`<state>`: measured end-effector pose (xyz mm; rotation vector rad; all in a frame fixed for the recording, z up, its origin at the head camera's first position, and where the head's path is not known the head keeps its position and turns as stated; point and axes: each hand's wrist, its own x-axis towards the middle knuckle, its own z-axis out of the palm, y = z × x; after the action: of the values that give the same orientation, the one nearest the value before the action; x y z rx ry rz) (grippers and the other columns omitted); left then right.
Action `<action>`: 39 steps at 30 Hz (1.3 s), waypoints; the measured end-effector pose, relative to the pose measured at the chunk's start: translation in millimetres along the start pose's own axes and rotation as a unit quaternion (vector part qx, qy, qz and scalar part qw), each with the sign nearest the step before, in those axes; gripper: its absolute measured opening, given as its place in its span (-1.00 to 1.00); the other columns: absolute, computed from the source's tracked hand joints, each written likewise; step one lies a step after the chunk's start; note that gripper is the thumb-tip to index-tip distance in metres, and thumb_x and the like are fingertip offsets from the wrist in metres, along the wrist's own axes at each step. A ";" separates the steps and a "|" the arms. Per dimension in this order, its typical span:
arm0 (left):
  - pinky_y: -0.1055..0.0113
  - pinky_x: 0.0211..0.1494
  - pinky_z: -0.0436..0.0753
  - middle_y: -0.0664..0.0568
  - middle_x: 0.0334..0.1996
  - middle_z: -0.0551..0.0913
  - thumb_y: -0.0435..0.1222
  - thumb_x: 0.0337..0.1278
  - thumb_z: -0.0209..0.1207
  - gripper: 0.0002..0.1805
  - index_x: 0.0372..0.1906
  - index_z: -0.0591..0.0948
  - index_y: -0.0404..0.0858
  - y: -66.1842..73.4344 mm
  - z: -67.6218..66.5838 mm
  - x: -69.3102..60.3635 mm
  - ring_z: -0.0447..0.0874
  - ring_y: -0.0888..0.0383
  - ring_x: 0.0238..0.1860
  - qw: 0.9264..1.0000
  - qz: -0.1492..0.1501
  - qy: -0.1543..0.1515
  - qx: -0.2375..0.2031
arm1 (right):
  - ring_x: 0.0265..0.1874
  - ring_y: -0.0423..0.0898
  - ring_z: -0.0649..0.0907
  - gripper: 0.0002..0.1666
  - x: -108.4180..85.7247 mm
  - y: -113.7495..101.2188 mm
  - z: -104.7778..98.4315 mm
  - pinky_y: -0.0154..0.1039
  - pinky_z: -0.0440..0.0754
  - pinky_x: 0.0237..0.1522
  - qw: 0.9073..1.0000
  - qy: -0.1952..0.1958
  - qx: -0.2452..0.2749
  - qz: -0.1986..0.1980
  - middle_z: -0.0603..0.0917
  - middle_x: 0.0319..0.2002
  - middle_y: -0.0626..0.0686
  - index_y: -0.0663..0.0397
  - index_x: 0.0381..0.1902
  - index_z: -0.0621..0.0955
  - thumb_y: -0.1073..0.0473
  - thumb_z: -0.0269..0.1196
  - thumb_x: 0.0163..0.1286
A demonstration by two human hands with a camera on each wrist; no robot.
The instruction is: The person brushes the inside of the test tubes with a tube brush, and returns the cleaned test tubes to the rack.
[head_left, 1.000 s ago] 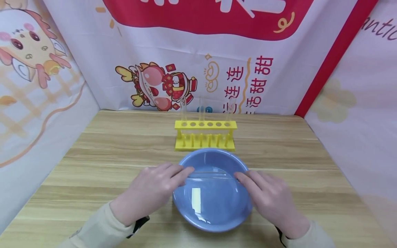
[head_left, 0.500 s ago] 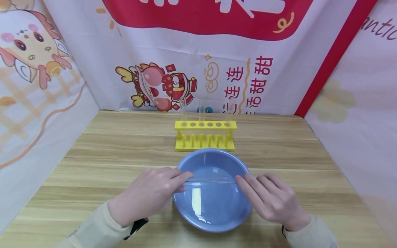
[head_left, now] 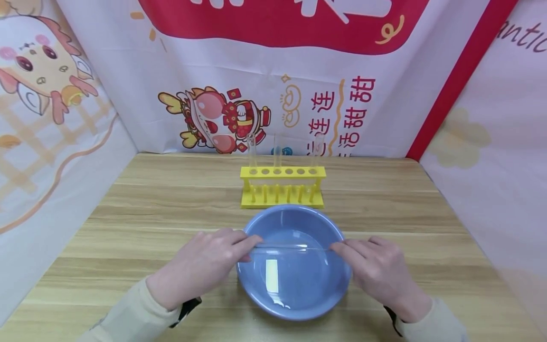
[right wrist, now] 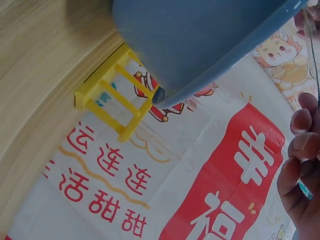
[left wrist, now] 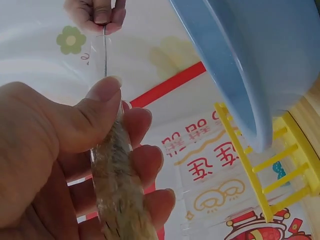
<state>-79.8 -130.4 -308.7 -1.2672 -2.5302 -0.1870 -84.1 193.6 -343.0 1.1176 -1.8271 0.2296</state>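
A clear glass test tube (head_left: 278, 248) lies level above the blue basin (head_left: 295, 311). My left hand (head_left: 205, 266) grips it, fingers curled round the glass. In the left wrist view, the pale and dark bristles of a test tube brush (left wrist: 120, 190) show inside the tube. The brush's twisted wire handle (left wrist: 105, 57) comes out of the tube's open end. My right hand (head_left: 380, 273) pinches that wire near the basin's right side. The right wrist view catches only part of this hand at its right edge.
Just behind the basin stands a yellow test tube rack (head_left: 283, 172) with 3 clear test tubes (head_left: 278, 149) upright in it. Light reflects inside the basin. Printed cloth (head_left: 192, 61) hangs round the wooden table (head_left: 171, 199) at the back and sides.
Both hands have shifted slightly toward me with the tube and brush. Over the last half second, my right hand has moved a little to the right. The basin and rack stay put.
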 end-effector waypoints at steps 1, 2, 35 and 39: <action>0.33 -0.36 0.72 0.02 -0.22 0.73 -0.29 -0.03 0.48 -0.51 0.10 0.67 -0.20 -0.6 0.2 -0.4 0.72 0.15 -0.29 1.000 0.000 0.001 0.003 | -0.75 -0.21 0.53 -0.66 -1.6 1.1 -0.4 -0.38 0.37 -0.78 1.000 -0.003 0.005 0.006 0.67 -0.57 -0.07 0.15 -0.41 0.69 0.39 0.01 0.43; 0.32 -0.36 0.72 0.01 -0.22 0.72 -0.30 -0.02 0.48 -0.50 0.10 0.67 -0.20 -1.2 0.4 -0.8 0.73 0.14 -0.29 1.000 0.000 0.001 0.006 | -0.75 -0.22 0.53 -0.65 -3.3 2.0 -1.2 -0.37 0.37 -0.78 1.000 -0.009 0.009 0.013 0.67 -0.57 -0.08 0.14 -0.40 0.70 0.38 0.00 0.45; 0.42 -0.43 0.65 0.06 -0.23 0.72 -0.25 0.03 0.45 -0.54 0.10 0.68 -0.12 -17.4 2.0 -6.8 0.69 0.18 -0.31 1.000 -0.025 -0.017 0.003 | -0.60 -0.27 0.68 -0.47 -40.9 22.7 -19.2 -0.42 0.54 -0.66 0.976 -0.103 0.111 0.159 0.74 -0.46 -0.25 -0.07 -0.38 0.71 0.11 -0.16 0.59; 0.43 -0.47 0.62 0.06 -0.26 0.71 -0.25 0.02 0.45 -0.54 0.10 0.69 -0.13 -18.8 2.8 -7.3 0.68 0.18 -0.34 1.000 -0.019 -0.008 0.007 | -0.56 -0.29 0.69 -0.44 -44.8 23.8 -20.5 -0.40 0.59 -0.62 0.974 -0.105 0.113 0.167 0.74 -0.45 -0.25 -0.08 -0.40 0.72 -0.01 -0.14 0.63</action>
<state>-91.3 -146.6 -313.3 -1.2208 -2.5662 -0.1689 -83.7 245.5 -360.7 1.0102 -2.2201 0.5452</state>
